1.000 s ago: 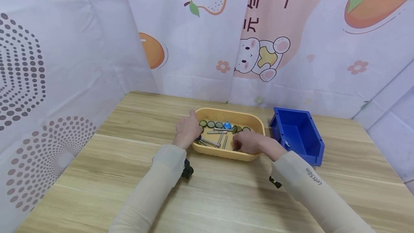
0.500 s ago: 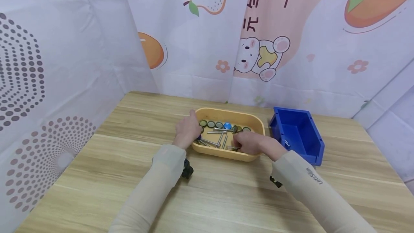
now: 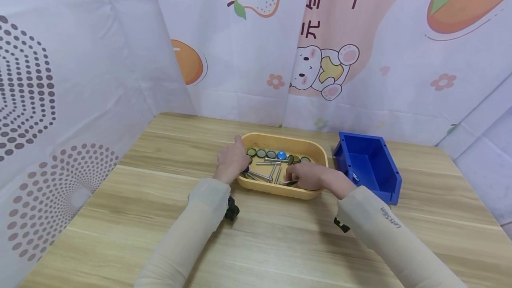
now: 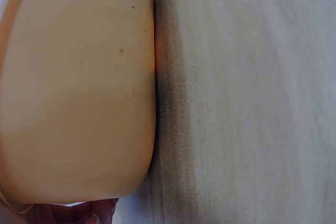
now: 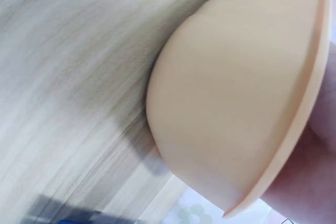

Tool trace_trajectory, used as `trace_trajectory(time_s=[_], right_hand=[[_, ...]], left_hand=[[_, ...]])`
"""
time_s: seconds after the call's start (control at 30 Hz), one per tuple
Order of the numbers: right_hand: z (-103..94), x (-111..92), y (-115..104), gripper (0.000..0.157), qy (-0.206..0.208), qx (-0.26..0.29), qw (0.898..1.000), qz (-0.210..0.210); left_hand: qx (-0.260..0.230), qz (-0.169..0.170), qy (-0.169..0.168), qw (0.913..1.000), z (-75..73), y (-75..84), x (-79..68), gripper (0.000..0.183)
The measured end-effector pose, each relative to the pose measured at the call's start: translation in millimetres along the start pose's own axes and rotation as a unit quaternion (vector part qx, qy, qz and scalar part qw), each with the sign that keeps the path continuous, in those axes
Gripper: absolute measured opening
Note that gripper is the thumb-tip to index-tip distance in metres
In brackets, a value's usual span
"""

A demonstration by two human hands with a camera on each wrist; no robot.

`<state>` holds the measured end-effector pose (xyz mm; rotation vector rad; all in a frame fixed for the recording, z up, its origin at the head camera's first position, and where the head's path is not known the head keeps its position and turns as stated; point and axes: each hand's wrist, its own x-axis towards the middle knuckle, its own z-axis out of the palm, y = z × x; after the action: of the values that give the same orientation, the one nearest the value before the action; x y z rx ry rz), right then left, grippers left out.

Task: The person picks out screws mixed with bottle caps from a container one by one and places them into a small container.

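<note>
A tan plastic basket (image 3: 280,191) holds several metal bolts (image 3: 260,176) and several bottle caps (image 3: 261,153), one of them blue (image 3: 282,155). My left hand (image 3: 233,161) grips the basket's left end; in the left wrist view, its fingertips (image 4: 100,216) show beyond the basket wall (image 4: 79,87). Inside the right front part, my right hand (image 3: 309,176) points its fingers down at a bolt (image 3: 285,183), whose far end goes under them. Whether they pinch it is hidden. In the right wrist view, the basket's outer wall (image 5: 226,87) covers most of that hand.
Right of the basket stands a blue plastic bin (image 3: 366,168) with a small metal piece (image 3: 355,177) near its left wall. Both stand on a wood-grain table (image 3: 272,239). A printed curtain (image 3: 240,79) hangs behind the table's far edge.
The bolt at my right fingers, hidden a second ago, came into view and now lies at a slight slant. My right fingers have shifted a little to the left. My left hand stays put.
</note>
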<state>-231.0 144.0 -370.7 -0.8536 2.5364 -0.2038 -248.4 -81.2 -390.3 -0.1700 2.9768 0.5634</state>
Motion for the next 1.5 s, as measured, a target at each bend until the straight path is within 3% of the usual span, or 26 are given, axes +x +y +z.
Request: trace_trajectory(time_s=[0.27,0.63,1.0,1.23,1.5], right_hand=[[-3.9,-1.8,-0.4,0.005,-0.007,-0.017,1.0,0.024],[-4.8,-4.7,-1.7,0.011,0.056,-0.045,0.995,0.064],[-6.3,-7.5,3.1,0.009,0.079,-0.016,0.996,0.04],[-6.8,-9.5,7.9,0.014,0.101,0.032,0.994,0.022],[-7.8,-11.6,7.0,0.012,0.067,0.067,0.995,0.029]], left_hand=[[0.006,0.0,0.001,1.0,-0.2,0.5,-0.5,0.045],[-0.003,-0.003,-0.001,1.0,-0.2,1.1,-0.4,0.042],[0.001,-0.002,0.0,1.0,-0.9,1.5,-0.7,0.047],[0.004,-0.003,0.0,1.0,-0.3,1.9,-0.4,0.047],[0.0,-0.003,0.0,1.0,0.4,1.4,-1.6,0.044]])
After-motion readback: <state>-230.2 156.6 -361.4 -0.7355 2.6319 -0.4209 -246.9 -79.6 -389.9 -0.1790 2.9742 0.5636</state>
